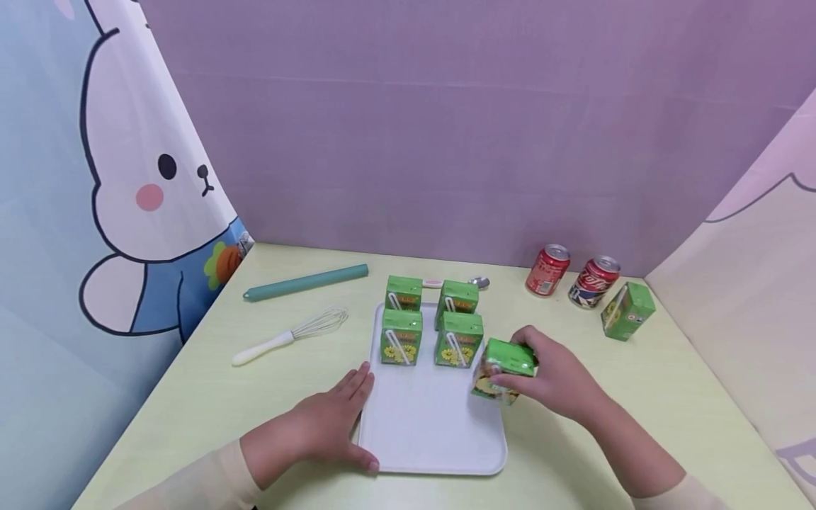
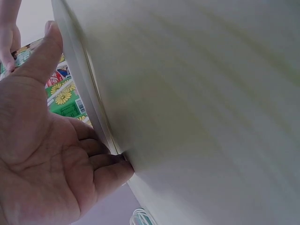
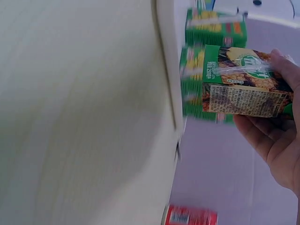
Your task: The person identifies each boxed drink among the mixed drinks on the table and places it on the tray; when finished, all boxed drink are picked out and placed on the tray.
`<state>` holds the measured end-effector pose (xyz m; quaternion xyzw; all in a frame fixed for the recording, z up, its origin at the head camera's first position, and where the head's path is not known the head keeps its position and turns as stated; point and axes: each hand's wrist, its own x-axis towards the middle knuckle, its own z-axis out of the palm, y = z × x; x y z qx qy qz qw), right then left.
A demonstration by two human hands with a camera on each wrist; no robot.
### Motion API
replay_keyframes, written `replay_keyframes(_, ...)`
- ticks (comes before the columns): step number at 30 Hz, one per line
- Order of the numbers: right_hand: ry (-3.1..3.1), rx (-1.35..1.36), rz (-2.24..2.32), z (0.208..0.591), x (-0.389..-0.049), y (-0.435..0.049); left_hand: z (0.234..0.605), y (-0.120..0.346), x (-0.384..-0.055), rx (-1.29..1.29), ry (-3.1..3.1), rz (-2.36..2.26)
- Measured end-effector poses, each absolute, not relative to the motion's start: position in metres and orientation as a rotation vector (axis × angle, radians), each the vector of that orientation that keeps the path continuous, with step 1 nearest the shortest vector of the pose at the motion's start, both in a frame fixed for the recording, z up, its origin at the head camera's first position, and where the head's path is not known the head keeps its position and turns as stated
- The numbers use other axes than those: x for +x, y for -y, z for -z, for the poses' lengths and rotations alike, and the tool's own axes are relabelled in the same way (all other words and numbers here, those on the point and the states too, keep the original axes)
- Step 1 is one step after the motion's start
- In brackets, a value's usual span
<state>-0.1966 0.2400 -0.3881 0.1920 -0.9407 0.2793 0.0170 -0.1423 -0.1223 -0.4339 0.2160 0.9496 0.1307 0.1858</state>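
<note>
My right hand grips a green juice box, thumb on one side and fingers on the other. It holds the box tilted over the right edge of a white tray; the box's pictured side and printed text face the right wrist camera. Several more green juice boxes with yellow flowers and straws on their fronts stand in two rows on the tray's far half. Along the tray's left rim lies my left hand, thumb near the front corner and fingers extended, touching the edge.
Behind the tray lies a spoon, partly hidden by boxes. A whisk and a teal rod lie to the left. Two red cans and another green juice box stand at the back right, before a purple backdrop.
</note>
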Motion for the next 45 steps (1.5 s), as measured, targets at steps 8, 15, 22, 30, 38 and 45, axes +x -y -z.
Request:
replay_keyframes(8,2.973,0.679,-0.942,0.395,-0.19,-0.193,0.435,0.121,-0.142,0.611,-2.67,-0.402)
replay_keyframes(15,2.968,0.774,-0.923,0.401,-0.186,-0.16,0.434,0.12,-0.143,0.601,-2.666,-0.435)
replay_keyframes(22,2.975,0.828,-0.882,0.403,-0.187,-0.134,0.432,0.122,-0.143,0.587,-2.682,-0.461)
replay_keyframes(30,2.995,0.892,-0.862,0.405,-0.191,-0.116,0.431,0.123,-0.143,0.576,-2.681,-0.452)
replay_keyframes(38,3.044,0.874,-0.847,0.408,-0.192,-0.107,0.432,0.123,-0.143,0.584,-2.694,-0.432)
replay_keyframes(45,3.06,0.899,-0.833,0.406,-0.192,-0.114,0.433,0.122,-0.141,0.58,-2.7,-0.432)
